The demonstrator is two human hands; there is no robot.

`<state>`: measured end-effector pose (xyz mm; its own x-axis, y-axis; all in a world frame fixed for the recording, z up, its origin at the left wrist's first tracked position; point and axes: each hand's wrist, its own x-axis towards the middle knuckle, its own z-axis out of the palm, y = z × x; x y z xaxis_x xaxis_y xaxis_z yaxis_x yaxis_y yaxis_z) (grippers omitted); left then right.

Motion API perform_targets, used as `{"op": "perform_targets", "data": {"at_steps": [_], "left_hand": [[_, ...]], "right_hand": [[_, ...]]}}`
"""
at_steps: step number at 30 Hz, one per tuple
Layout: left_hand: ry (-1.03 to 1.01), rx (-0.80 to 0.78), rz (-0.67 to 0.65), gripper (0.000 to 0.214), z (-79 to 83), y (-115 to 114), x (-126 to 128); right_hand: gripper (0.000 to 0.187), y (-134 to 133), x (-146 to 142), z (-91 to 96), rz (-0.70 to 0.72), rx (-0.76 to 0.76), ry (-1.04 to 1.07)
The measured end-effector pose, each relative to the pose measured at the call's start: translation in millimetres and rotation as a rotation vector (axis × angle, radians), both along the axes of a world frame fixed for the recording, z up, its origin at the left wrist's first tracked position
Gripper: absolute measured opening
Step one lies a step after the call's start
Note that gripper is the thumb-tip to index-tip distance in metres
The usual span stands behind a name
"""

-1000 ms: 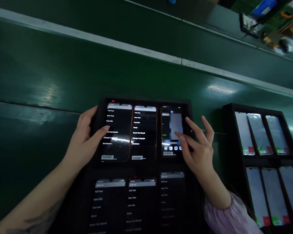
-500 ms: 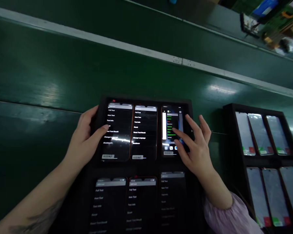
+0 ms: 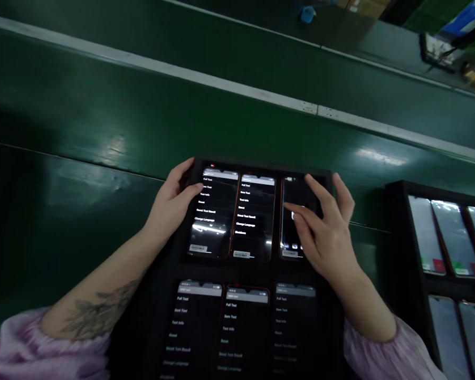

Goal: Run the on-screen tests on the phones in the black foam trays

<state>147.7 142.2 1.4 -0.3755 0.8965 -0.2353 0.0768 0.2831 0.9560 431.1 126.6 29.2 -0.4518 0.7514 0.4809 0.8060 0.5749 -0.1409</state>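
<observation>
A black tray (image 3: 261, 269) holds two rows of three phones, most showing a white-text menu on black. My left hand (image 3: 170, 206) grips the tray's far left corner, thumb resting on the top left phone (image 3: 211, 214). My right hand (image 3: 324, 232) lies over the top right phone (image 3: 296, 211), fingers spread, a fingertip touching its now dark screen. The top middle phone (image 3: 253, 216) sits between my hands. The near row (image 3: 237, 327) lies untouched between my forearms.
The tray rests on a dark green conveyor belt (image 3: 83, 132) with a grey rail (image 3: 221, 84) behind it. A second black tray (image 3: 404, 264) with phones showing pale screens and red and green buttons stands at the right. Clutter sits at the far right top.
The top right phone's screen went from an app view to nearly dark under my right fingers. My head shifted, so the tray sits further right; the left hand slid slightly up the corner.
</observation>
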Motion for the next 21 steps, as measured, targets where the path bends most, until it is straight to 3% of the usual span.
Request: {"op": "perform_targets", "data": {"at_steps": [6, 10, 14, 18, 21], "left_hand": [[0.053, 0.023, -0.035, 0.065, -7.3, 10.5, -6.6], [0.043, 0.035, -0.063, 0.066, -9.2, 9.8, -8.7], [0.081, 0.054, -0.082, 0.072, -8.5, 12.0, -7.9], [0.134, 0.02, -0.095, 0.076, -6.4, 14.0, -7.3], [0.089, -0.005, -0.077, 0.072, -4.0, 12.7, -6.1]], "right_hand": [[0.035, 17.3, -24.4, -6.5, -0.003, -0.099, -0.046], [0.035, 18.7, -25.9, -9.3, 0.003, -0.094, -0.045], [0.033, 15.4, -17.1, 0.0, 0.008, -0.065, 0.042], [0.03, 7.5, 1.9, 6.7, -0.126, 0.007, 0.134], [0.031, 1.9, 14.2, 0.7, -0.243, 0.041, 0.14]]}}
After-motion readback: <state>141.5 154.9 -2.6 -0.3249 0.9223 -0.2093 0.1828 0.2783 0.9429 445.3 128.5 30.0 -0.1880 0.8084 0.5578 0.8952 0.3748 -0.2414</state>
